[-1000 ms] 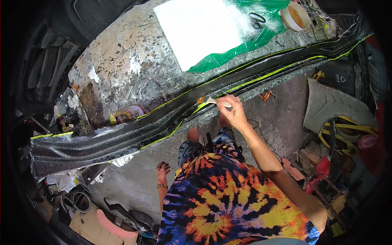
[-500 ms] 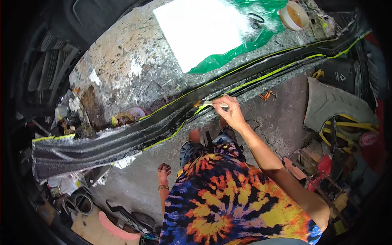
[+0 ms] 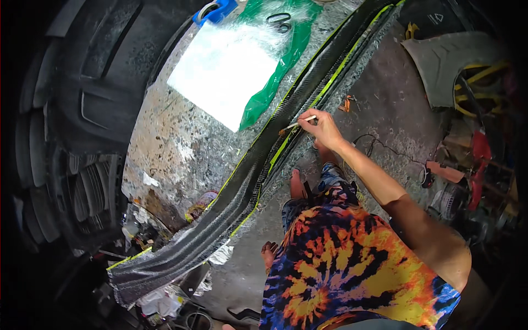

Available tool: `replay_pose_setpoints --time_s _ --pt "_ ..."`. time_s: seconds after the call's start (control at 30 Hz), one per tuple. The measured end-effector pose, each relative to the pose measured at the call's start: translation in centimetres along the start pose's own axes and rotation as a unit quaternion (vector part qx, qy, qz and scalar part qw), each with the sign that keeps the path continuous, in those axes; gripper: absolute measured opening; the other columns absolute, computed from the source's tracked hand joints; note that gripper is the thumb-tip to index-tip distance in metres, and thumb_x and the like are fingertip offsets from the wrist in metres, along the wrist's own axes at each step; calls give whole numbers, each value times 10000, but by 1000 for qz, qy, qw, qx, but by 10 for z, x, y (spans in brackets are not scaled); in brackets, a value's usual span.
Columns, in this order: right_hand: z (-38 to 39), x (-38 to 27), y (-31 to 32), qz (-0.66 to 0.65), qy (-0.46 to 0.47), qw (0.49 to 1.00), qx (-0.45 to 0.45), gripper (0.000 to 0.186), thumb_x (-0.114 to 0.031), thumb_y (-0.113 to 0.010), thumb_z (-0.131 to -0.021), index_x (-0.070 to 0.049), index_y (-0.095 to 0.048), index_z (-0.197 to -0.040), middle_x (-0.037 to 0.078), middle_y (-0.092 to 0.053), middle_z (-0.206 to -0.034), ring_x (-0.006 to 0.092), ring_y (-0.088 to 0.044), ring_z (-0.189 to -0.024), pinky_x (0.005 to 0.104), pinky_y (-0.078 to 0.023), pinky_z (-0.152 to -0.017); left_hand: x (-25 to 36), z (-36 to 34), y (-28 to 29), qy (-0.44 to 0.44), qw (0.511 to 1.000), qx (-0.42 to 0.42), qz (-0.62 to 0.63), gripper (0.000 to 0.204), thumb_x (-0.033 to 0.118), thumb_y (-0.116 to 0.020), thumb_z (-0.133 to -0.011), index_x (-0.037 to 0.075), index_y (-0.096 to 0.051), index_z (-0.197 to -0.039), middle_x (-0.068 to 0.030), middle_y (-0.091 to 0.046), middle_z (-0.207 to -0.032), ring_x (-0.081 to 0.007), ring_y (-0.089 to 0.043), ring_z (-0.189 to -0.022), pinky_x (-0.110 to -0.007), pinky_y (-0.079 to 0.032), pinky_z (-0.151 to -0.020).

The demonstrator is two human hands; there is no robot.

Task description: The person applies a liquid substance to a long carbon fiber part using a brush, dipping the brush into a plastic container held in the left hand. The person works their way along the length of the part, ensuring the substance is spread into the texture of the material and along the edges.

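Observation:
My right hand [image 3: 320, 128] is closed in a pinch around the pale handle of a small brush [image 3: 297, 124]. Its brownish bristles meet a long, dark woven-fibre strip [image 3: 236, 181], close to the yellow-green tape [image 3: 279, 153] along the near edge. The strip looks wet and glossy in places and lies curved along the bench's edge. My left hand [image 3: 269, 254] hangs low beside my body, away from the strip, holding nothing that I can see. Its fingers are loosely apart and partly hidden by my shirt.
On the speckled workbench [image 3: 159, 132] lie a white fibre sheet [image 3: 223, 74], green plastic sheeting [image 3: 267, 102] and black-handled scissors [image 3: 279, 22]. A blue tape dispenser [image 3: 220, 11] sits at the far edge. Orange clamps [image 3: 347, 103], a grey car panel [image 3: 440, 60] and a cable [image 3: 379, 140] are to the right.
My view has turned, so the strip now slants more steeply. My right hand has shifted the brush from the taped near edge inward onto the dark weave. My left hand still hangs down.

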State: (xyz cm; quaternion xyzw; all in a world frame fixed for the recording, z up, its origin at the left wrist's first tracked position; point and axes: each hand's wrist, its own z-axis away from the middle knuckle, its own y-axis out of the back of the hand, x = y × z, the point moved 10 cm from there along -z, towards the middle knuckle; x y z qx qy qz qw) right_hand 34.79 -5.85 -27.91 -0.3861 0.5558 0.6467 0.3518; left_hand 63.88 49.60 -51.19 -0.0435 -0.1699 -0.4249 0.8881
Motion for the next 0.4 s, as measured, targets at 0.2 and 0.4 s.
replay_pose_setpoints --time_s 0.2,0.4 --pt "4 7 37 -56 -59 996 34 125 -148 -678 -853 -29 -675 -889 -23 -608 -722 49 -526 -691 231 -429 -629 29 3 28 4 999 50 -15 305 224 -556 -923 49 -541 -1172 -170 -645 -1098 -303 -634 -1010 -442 -526 -841" --pt "29 -8 36 -129 30 991 17 67 -99 -626 -885 -38 -653 -892 -27 -617 -799 55 -545 -759 229 -435 -679 54 -14 55 -4 993 43 -114 301 249 -561 -929 88 -553 -1182 -128 -661 -1082 -276 -648 -991 -394 -513 -823"
